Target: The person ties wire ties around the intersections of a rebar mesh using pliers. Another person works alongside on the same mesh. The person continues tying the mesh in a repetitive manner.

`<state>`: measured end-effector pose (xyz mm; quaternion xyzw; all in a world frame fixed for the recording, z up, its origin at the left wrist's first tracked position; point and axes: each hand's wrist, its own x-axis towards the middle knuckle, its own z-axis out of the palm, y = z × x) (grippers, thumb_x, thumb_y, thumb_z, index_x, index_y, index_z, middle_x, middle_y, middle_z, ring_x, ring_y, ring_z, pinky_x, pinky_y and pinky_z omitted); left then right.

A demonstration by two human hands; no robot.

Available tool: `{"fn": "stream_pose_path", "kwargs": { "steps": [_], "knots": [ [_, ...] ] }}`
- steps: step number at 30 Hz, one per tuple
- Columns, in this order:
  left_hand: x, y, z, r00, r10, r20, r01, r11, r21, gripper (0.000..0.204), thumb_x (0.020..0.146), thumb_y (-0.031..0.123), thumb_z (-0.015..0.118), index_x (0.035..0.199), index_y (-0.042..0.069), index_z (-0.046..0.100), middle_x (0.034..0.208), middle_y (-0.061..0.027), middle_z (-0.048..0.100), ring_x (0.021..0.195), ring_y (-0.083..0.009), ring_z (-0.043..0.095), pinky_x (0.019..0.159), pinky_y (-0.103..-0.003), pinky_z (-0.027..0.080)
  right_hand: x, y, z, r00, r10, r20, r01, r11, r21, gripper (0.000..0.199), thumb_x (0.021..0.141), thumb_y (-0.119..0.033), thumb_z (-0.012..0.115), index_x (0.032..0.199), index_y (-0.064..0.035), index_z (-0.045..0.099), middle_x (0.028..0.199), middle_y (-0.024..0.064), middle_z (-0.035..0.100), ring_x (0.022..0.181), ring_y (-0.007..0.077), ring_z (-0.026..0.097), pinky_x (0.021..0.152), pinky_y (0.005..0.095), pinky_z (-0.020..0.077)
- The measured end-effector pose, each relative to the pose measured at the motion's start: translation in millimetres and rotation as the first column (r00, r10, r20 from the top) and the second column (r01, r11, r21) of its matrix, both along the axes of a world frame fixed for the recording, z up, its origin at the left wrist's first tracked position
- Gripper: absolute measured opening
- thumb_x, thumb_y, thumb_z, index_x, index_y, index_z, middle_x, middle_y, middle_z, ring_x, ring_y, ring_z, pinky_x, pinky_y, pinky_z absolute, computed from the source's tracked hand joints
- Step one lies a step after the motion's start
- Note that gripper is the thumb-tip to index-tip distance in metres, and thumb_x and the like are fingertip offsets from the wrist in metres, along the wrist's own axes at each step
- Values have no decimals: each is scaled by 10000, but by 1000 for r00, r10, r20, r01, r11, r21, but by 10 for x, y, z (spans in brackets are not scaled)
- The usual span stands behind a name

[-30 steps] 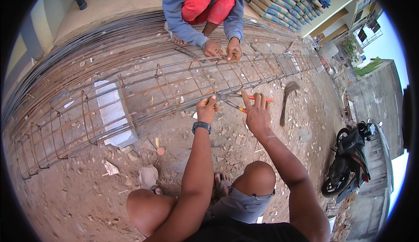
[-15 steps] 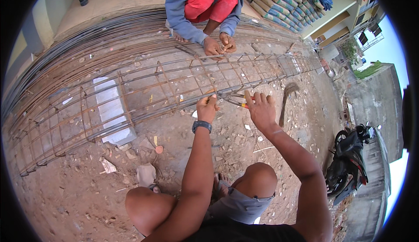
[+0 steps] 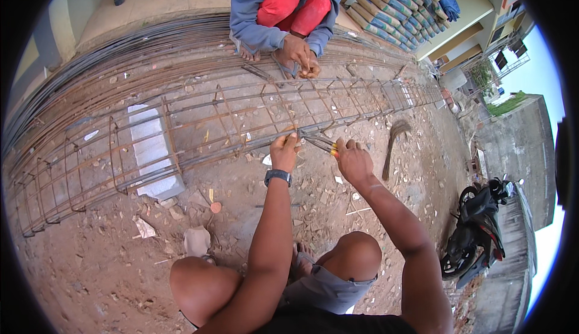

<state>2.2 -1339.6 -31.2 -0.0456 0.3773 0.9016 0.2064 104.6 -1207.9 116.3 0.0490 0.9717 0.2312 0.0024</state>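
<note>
A long rebar cage (image 3: 226, 134) of rusty bars and square stirrups runs across in front of me. My left hand (image 3: 284, 152), with a dark watch at its wrist, is closed on the cage's near lower bars, thumb up by a stirrup joint. My right hand (image 3: 354, 162) is wrapped round the red and yellow handles of a pair of pincers (image 3: 319, 143). The jaws meet the bars just right of my left fingertips. Any tie wire between them is too small to make out.
A co-worker's hands (image 3: 304, 63) are together beyond the cage. A pale block (image 3: 151, 147) lies under the cage's left part. Loose bars (image 3: 102, 63) lie behind it. A wire bundle (image 3: 395, 144) rests on the rubble-strewn ground, and a motorbike (image 3: 476, 231) stands at right.
The pincers' handles have come closer together as my right fingers closed round them, and that hand shifted slightly left and down. The co-worker's hands drew back from the cage.
</note>
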Motion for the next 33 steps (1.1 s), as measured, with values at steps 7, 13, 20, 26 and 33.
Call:
{"fn": "stream_pose_path", "kwargs": {
  "steps": [7,13,20,26,33],
  "knots": [
    [-54,-130,-248,997,-58,-46,67,968,243,304,989,149,600,1261,17,634,1257,-66,664,1067,-184,659,880,-328,543,-60,-85,137,580,-9,815,784,-266,-561,542,987,-567,542,909,-31,564,628,30,534,499,131,558,453,323,514],
    [51,-22,-144,999,-50,12,47,986,161,287,972,131,605,1220,-6,650,1157,-60,691,1028,-144,667,877,-269,506,-98,-313,603,668,-195,718,716,432,-549,555,840,-423,733,1155,-15,528,829,105,657,614,236,682,560,357,576],
    [54,8,-173,998,41,-39,-34,986,165,310,969,114,613,1240,-32,650,1164,-75,691,1017,-152,667,887,-287,507,-782,-287,1059,820,433,375,-558,753,349,483,897,-214,600,1345,-56,516,1069,102,628,999,244,628,725,406,520],
    [105,112,-100,990,123,-71,-112,984,139,267,957,104,631,1161,-63,677,1111,-102,708,957,-161,671,876,-285,513,-2076,-912,1217,631,256,732,-703,587,401,188,836,-261,623,732,-142,724,801,67,683,828,282,695,685,473,538],
    [27,60,-86,989,127,-73,-122,990,75,272,940,120,599,1099,-76,702,1099,-102,714,890,-147,652,849,-280,505,-1692,-502,1222,730,233,643,-469,855,223,268,899,-300,649,1019,-67,700,997,138,687,946,335,715,756,467,590]
  ]
}}
